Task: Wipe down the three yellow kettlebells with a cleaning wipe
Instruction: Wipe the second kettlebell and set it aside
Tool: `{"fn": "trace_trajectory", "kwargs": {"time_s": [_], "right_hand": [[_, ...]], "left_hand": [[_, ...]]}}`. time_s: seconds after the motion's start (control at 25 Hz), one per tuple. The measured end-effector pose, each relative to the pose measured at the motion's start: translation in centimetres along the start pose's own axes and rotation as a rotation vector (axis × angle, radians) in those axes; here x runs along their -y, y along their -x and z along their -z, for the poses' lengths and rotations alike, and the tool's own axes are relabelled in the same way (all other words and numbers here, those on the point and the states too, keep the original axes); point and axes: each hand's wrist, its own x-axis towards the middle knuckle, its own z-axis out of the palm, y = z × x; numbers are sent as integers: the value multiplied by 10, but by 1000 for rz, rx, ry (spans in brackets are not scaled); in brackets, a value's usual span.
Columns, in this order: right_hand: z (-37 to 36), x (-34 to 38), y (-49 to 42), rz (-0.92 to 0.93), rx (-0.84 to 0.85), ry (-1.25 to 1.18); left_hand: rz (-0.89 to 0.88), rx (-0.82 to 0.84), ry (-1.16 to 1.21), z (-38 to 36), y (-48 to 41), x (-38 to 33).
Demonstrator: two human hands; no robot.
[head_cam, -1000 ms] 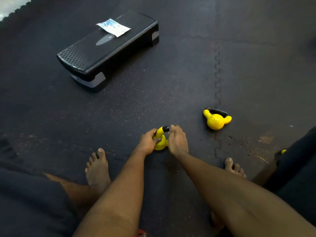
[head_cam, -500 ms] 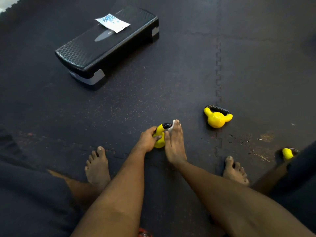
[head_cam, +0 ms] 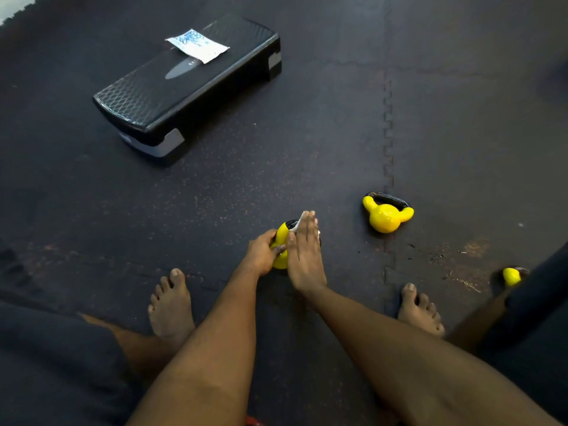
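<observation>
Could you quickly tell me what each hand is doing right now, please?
Left hand: gripping the kettlebell.
Right hand: open, fingers straight, pressing the wipe onto it.

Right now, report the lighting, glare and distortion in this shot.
Head view: dim overall, the dark floor mat swallowing most shadows; soft glare spots on the middle yellow kettlebell and a sheen along the black step platform; top-left corner blown out white; wide-angle lens stretches the forearms at the bottom edge; focus fairly even.

Open mat btwn step & mid kettlebell, step blocks far left
</observation>
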Motion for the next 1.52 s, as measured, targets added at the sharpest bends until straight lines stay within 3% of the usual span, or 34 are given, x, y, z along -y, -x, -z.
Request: {"fn": "trace_trajectory", "kwargs": {"time_s": [0.2, 0.44, 0.56, 0.84, 1.08, 1.28, 1.52], "right_hand": [[-1, -5, 1, -400, 65, -271], [7, 58, -42, -841, -89, -430], [9, 76, -50, -905, -138, -574], [20, 82, -60, -1068, -328, -1184], [41, 79, -56, -1052, -315, -1427], [35, 99, -42, -1066, -304, -1347], [64, 97, -45, -1050, -323, -1693]], "left_hand": [[18, 39, 25, -1, -3, 6], [-26, 127, -18, 9, -5, 7], [-34, 95, -52, 9, -2, 3], [-22, 80, -64, 9, -3, 2], [-10, 64, -56, 7, -5, 5], [25, 47, -69, 7, -9, 5], [36, 51, -60, 5, -9, 7]]}}
